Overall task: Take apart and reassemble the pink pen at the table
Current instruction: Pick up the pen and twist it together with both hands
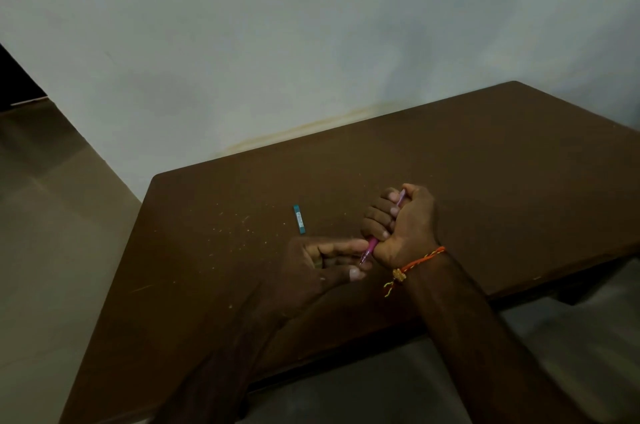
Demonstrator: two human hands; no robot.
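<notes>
Two bare hands work a pink pen (372, 245) over a brown table (485, 160).

The right hand (403, 221) is curled in a fist around the pen, which runs slantwise through it: the paler back end pokes out at the top by the thumb, and the tip end comes out below, pointing down towards the person. The left hand (329, 262) sits just beside it, fingers half bent, with forefinger and thumb closing in at the pen's tip; I cannot tell whether they actually pinch it. An orange thread band (414, 266) circles the right wrist. A small teal stick (299, 219) lies flat on the table, a little apart to the left of the hands. A pale wall (311, 25) stands behind the table.
</notes>
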